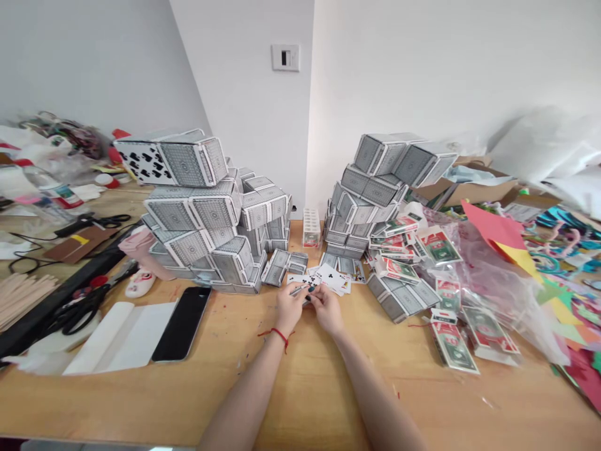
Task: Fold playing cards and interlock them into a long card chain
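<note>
Head view: a thin grey-and-white playing-card piece (pixel 298 289) sits at the fingertips of the left hand (pixel 289 307), whose grip is pinched on it; its visible edge runs mostly crosswise, tipping slightly up toward the right. The right hand (pixel 328 309) faces it from the other side, fingertips curled together just beside the piece's right end, but the fingers hide whether that grip holds it too. Of the two, the left hand is nearer.

Directly beyond both hands, a fan of loose white playing cards (pixel 332 276) lies face up on the pale wooden table (pixel 323 388). Just past the left hand is a low pair of grey patterned card blocks (pixel 277 267), at the foot of a tall stack of similar blocks (pixel 192 213); a matching right-hand stack (pixel 369 188) hems in the far space on its side. Beside the right hand, a wide grey block (pixel 401 299) limits sideways room, with red-and-green card packs (pixel 455 346) farther out. Well to the left lies a black phone (pixel 182 324).
</note>
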Action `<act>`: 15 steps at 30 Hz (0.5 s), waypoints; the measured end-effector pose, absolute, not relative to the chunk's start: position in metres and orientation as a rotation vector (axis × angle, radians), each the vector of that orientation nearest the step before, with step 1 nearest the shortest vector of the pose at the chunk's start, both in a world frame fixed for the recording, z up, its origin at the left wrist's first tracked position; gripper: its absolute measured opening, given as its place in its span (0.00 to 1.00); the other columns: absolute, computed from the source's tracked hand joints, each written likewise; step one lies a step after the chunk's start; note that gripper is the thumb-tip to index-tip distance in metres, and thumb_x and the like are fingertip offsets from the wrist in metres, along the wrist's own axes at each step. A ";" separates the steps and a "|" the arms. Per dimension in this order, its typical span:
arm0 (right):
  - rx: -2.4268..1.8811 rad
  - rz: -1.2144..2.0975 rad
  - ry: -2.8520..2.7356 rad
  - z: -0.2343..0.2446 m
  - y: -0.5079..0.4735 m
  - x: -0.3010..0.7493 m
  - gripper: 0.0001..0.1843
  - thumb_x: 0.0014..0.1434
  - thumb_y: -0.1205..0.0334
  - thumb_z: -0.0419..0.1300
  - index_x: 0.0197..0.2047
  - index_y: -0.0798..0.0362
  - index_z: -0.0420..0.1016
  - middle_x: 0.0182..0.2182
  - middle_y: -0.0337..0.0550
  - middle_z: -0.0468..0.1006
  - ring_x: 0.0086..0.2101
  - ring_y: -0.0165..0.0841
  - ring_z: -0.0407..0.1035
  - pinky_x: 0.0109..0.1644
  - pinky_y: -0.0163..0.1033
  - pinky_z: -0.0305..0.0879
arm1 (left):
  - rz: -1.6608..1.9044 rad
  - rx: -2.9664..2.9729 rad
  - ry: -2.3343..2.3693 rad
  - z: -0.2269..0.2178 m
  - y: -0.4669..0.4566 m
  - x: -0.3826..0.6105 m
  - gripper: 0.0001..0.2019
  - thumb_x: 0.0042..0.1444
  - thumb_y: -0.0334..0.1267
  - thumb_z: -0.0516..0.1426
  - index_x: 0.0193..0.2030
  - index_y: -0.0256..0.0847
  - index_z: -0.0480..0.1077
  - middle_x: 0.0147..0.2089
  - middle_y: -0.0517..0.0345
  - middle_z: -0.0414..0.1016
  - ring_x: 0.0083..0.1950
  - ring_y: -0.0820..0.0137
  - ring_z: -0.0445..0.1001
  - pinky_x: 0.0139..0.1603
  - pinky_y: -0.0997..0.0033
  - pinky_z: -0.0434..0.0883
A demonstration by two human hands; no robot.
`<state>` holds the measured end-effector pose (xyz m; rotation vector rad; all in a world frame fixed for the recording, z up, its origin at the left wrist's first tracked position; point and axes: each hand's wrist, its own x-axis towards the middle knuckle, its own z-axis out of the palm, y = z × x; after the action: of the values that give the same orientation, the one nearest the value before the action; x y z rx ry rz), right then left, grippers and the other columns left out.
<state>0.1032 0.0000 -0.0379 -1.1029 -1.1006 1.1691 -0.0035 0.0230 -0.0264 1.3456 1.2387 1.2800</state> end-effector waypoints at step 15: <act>-1.128 1.142 -0.965 -0.038 -0.004 0.092 0.09 0.46 0.58 0.59 0.29 0.52 0.64 0.27 0.41 0.74 0.28 0.34 0.70 0.33 0.39 0.66 | 1.331 1.240 1.330 -0.025 0.024 0.001 0.11 0.48 0.41 0.54 0.25 0.36 0.70 0.26 0.57 0.73 0.30 0.70 0.69 0.31 0.73 0.65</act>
<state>0.0925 -0.0038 -0.0376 -1.1281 -0.9649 1.1423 0.0015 0.0237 -0.0253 1.2397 1.3295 1.3311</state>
